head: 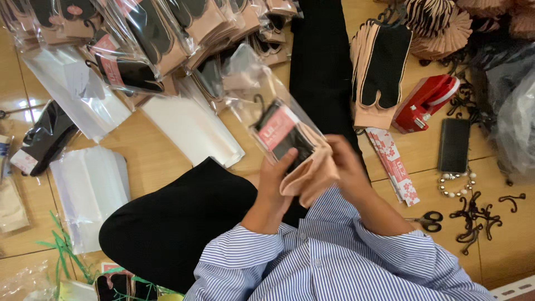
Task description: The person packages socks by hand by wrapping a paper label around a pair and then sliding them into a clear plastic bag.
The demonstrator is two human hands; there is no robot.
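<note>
Soft, even daylight is filling the scene — glare is flashing off the wooden floor (25,106) at left, shadows staying faint.

One head-worn camera looks steeply down from close above the grip, where both hands (312,178) meet; the wooden floor (156,150) spreads beyond and beside it.

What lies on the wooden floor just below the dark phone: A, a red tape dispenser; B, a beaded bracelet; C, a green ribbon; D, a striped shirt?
B: a pale beaded bracelet lies right under the dark rectangular phone; the red tape dispenser sits up and to its left.
</note>
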